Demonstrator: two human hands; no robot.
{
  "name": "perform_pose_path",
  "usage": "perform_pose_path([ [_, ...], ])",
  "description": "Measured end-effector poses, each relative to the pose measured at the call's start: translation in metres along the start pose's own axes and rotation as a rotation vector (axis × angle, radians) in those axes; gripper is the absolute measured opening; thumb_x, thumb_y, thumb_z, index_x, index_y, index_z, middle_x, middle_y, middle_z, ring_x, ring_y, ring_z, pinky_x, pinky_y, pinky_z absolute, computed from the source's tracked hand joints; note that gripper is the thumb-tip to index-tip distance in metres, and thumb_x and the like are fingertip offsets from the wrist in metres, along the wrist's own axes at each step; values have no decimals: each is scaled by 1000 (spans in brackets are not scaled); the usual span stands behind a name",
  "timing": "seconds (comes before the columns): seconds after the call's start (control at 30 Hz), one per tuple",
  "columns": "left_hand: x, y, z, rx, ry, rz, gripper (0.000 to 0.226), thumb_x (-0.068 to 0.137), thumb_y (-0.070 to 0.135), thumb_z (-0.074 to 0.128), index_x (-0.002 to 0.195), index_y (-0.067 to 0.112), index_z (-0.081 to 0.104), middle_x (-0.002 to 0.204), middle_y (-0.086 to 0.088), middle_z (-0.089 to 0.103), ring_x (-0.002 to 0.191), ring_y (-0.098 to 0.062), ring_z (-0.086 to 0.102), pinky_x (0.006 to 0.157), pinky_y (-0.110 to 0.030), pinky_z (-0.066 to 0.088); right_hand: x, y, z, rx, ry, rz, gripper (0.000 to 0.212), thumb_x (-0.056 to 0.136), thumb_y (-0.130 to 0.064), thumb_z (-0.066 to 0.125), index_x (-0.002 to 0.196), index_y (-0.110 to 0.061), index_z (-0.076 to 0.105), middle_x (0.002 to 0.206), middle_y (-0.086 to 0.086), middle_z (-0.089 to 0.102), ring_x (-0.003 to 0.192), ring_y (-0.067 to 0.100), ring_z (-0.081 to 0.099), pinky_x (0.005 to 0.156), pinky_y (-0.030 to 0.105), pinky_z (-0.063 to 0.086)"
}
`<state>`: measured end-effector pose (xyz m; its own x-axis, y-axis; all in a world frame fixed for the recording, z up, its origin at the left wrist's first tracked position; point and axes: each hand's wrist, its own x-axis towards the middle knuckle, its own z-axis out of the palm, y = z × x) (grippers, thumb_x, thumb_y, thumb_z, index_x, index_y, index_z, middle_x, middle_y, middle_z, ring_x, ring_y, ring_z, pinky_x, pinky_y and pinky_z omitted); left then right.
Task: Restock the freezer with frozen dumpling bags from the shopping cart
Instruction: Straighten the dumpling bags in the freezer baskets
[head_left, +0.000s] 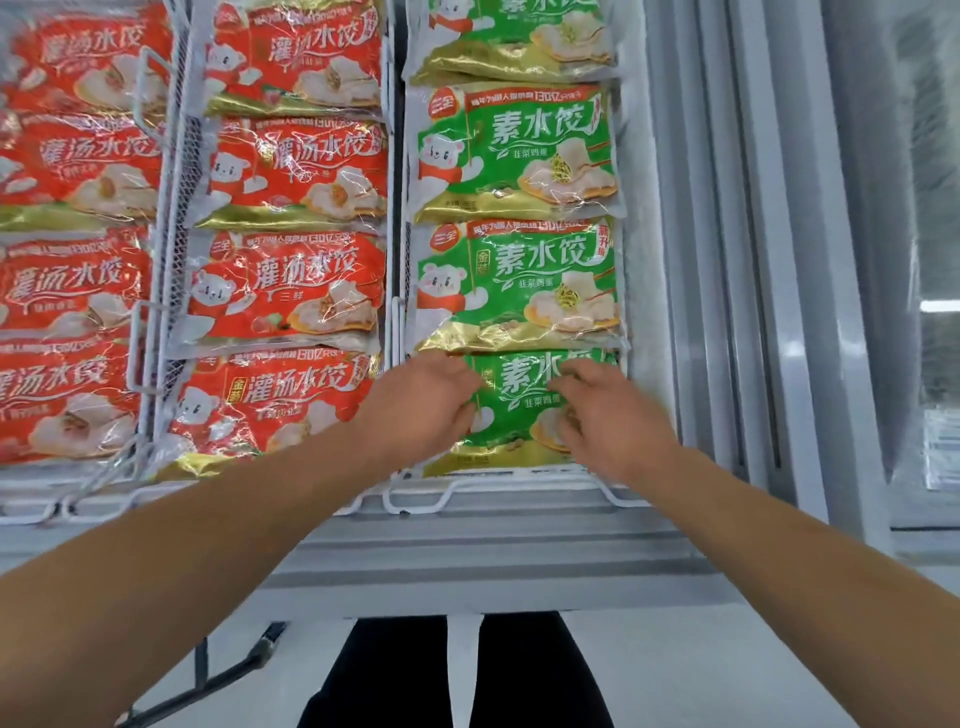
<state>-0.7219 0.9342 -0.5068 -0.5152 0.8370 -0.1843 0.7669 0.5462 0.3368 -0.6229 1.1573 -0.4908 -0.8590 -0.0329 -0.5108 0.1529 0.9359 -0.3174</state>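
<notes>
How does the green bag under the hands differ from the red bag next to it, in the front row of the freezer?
The green bag lies in the right-hand basket; the red bag lies in the middle basket. The left hand and right hand rest on the green bag; nothing touches the red bag. The hands partly cover the green bag, while the red bag shows almost whole. Both lie flat, with a bear picture and a gold lower edge.
</notes>
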Motion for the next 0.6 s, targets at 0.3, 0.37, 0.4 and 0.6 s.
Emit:
perform_pose_path([
  [0.3, -14, 21, 3, 80, -486, -178, 64, 103, 54, 24, 158, 29, 5, 166, -8, -9, 153, -31, -7, 122, -53, 8, -12, 4, 3, 2, -248, 56, 63, 103, -45, 30, 158, -26, 5, 164, -1, -15, 150, 36, 7, 119, 49, 21],
  [0.37, -12, 22, -1, 34, -466, -198, 61, 104, 50, 26, 158, 27, 12, 166, -7, -3, 153, -31, -2, 122, -52, 11, -10, 5, 2, -1, -261, 65, 64, 103, -49, 30, 158, -25, 7, 165, 1, -11, 150, 36, 8, 120, 49, 20],
  [0.4, -13, 23, -1, -16, -439, -219, 60, 104, 49, 27, 158, 25, 17, 166, -8, 1, 153, -31, 2, 122, -51, 13, -10, 5, 2, -2, -268, 75, 65, 102, -50, 30, 158, -25, 8, 165, 2, -9, 150, 36, 8, 120, 49, 20],
  [0.6, -26, 30, -41, -315, -168, -420, 59, 98, 46, 46, 147, 12, 44, 148, -14, 49, 133, -32, 47, 106, -37, 38, -6, -23, -34, -5, -110, 69, 64, 97, -44, 48, 150, -11, 35, 154, 11, 33, 139, 34, 33, 112, 41, 35],
])
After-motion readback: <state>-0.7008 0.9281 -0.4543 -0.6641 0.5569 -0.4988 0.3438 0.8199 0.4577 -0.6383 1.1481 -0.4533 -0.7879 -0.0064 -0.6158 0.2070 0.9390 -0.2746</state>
